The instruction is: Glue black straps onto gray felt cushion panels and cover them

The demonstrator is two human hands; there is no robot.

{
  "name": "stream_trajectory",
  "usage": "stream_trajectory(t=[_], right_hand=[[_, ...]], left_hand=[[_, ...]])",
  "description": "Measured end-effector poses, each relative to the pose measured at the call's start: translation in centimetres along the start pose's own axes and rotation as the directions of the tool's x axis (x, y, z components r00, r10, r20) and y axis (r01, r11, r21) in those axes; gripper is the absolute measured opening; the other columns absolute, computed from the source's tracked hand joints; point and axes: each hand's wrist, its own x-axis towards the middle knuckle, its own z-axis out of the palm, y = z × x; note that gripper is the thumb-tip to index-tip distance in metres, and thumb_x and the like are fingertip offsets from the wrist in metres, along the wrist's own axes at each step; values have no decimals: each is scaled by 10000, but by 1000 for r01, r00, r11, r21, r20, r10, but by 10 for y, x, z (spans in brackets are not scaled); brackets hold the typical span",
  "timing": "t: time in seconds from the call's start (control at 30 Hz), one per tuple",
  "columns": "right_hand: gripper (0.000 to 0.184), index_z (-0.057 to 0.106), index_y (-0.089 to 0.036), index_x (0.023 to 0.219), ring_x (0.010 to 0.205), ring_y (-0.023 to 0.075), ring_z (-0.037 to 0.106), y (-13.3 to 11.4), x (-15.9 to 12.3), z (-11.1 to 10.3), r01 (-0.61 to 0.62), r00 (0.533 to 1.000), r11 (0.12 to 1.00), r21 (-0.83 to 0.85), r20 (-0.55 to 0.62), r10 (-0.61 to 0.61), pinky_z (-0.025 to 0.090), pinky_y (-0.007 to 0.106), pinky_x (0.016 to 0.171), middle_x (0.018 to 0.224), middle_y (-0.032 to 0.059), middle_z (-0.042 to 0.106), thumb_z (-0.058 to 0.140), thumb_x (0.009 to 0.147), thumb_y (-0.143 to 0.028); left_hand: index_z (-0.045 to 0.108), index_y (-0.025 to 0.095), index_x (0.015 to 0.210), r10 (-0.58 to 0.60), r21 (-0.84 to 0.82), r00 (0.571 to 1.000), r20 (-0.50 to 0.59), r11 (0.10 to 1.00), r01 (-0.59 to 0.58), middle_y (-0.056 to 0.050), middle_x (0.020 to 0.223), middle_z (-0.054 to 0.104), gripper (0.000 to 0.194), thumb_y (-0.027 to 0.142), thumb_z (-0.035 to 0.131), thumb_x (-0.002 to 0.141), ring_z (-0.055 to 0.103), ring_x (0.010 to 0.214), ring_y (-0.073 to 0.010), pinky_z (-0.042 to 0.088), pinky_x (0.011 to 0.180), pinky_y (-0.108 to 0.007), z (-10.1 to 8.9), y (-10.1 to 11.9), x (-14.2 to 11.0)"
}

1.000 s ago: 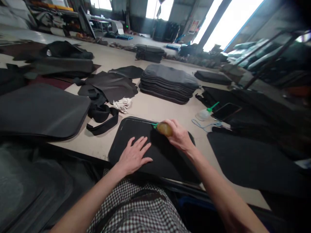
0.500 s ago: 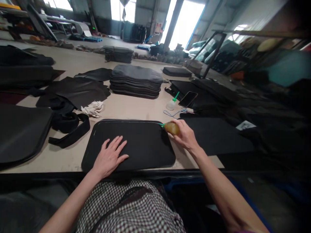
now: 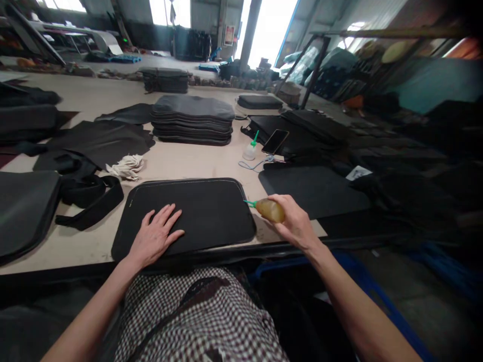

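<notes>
A black rounded-corner panel [image 3: 204, 211] lies flat at the table's front edge, a thin pale line running along its far edge and round the far right corner. My left hand [image 3: 156, 234] rests on its left half, fingers spread, palm down. In my right hand [image 3: 296, 221] is a squeeze bottle [image 3: 270, 210] of amber liquid, tipped sideways. Its green nozzle points left and meets the panel's right edge, just below the far corner; whether the tip touches cannot be made out.
Behind the panel stands a stack of similar dark panels [image 3: 192, 120]. A second green-tipped bottle [image 3: 249, 150], a phone [image 3: 275, 142] and a blue cord lie to its right. Left are a white cloth bundle [image 3: 126, 167], a black strap [image 3: 92, 203] and dark sheets [image 3: 94, 143].
My right hand has moved the bottle from the panel's far right corner down along its right edge. The pale line now bends round that corner. My left hand stays on the panel; the view shifted.
</notes>
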Motion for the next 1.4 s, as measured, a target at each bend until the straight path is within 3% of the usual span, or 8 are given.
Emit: stream_trajectory(t=[0.23, 0.47, 0.67, 0.77, 0.9, 1.13, 1.4], right_hand=[[619, 485, -270, 1386, 1192, 329, 608, -23, -71, -20, -106, 994, 990, 90, -7, 107, 533, 480, 986, 1302, 110, 598, 615, 797, -128], [559, 487, -288, 1371, 1126, 319, 623, -53, -112, -16, -139, 982, 980, 145, -106, 155, 553, 482, 955, 1240, 108, 608, 676, 853, -193], [560, 496, -290, 1352, 1100, 305, 627, -83, -111, 10, -174, 972, 944, 280, -104, 210, 555, 485, 962, 1225, 99, 610, 742, 850, -254], [556, 505, -270, 1352, 1111, 294, 627, -99, -100, 26, -134, 977, 929, 346, -110, 182, 553, 466, 970, 1226, 95, 616, 747, 852, -245], [562, 505, -255, 1363, 1142, 290, 617, -121, -78, 46, -67, 990, 899, 433, -86, 115, 538, 458, 991, 1250, 102, 615, 737, 853, -211], [588, 489, -249, 1375, 1090, 273, 613, -169, -32, 81, 67, 998, 826, 560, -44, -51, 550, 430, 932, 1206, 102, 607, 702, 840, -132], [676, 484, -246, 1386, 1098, 275, 608, -216, 8, 120, 165, 982, 766, 622, -30, -187, 558, 427, 926, 1216, 103, 602, 654, 760, -55]], left_hand=[[409, 277, 1565, 6, -3, 1000, 25, 1000, -6, -102, 1663, 340, 614, 574, 365, 1029, 319, 1535, -287, 269, 1210, -547, 0, -1, 0], [396, 265, 1568, 6, 6, 999, 39, 1000, -6, -108, 1666, 333, 616, 573, 327, 1039, 293, 1546, -274, 238, 1222, -539, 3, -3, -1], [421, 262, 1561, -19, -43, 998, 57, 999, 21, -120, 1706, 221, 609, 566, 336, 1041, 217, 1573, -296, 230, 1225, -550, -1, -4, -1], [441, 265, 1552, -46, -113, 995, 88, 992, 56, -116, 1715, 191, 601, 559, 293, 1049, 177, 1584, -291, 212, 1235, -539, -3, -6, 0], [355, 269, 1591, -79, -284, 986, 146, 952, 118, -85, 1703, 246, 626, 534, 149, 1063, 199, 1579, -239, 156, 1259, -527, -4, -14, 2], [318, 261, 1601, -165, -665, 968, 190, 704, 250, -54, 1697, 272, 762, 635, -5, 1020, 205, 1577, -203, 101, 1290, -476, -23, -24, 2], [346, 293, 1595, -196, -885, 935, 297, 311, 346, -10, 1697, 272, 834, 758, 56, 966, 246, 1567, -237, 156, 1289, -432, -43, -39, 1]])
